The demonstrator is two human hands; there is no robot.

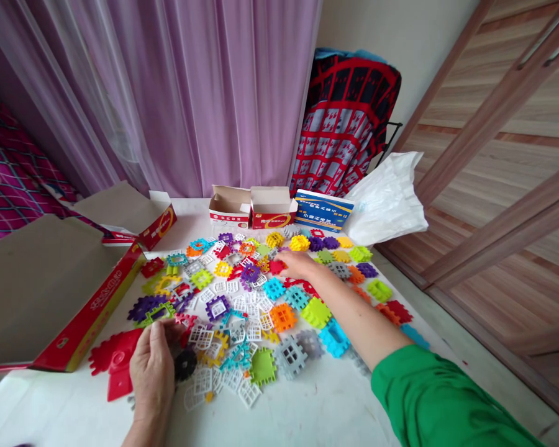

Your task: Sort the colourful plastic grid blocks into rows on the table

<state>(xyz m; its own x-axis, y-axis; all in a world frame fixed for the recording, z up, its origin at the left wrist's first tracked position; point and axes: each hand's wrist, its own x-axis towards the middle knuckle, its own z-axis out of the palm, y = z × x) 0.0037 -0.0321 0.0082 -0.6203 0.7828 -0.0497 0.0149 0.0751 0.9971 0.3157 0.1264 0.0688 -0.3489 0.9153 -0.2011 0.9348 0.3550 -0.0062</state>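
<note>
Colourful plastic building pieces lie spread over the white table [307,406]. My left hand [154,360] is low at the left, its fingers curled beside a red piece [122,360]; whether they grip anything is hidden. My right hand [298,265] reaches to the far middle of the pile, with its fingers closed at a small red piece [277,267]. Between the hands are white window frames [249,304], an orange square piece [283,317] and a purple frame [217,307]. A lime green piece [263,366] and a grey piece [290,356] lie nearer.
A large open red box [97,304] stands at the left, another open box [156,226] behind it. Two small red boxes [274,217] and a blue box [323,211] line the back edge beside a white bag [386,202]. Stacked pieces run down the right side.
</note>
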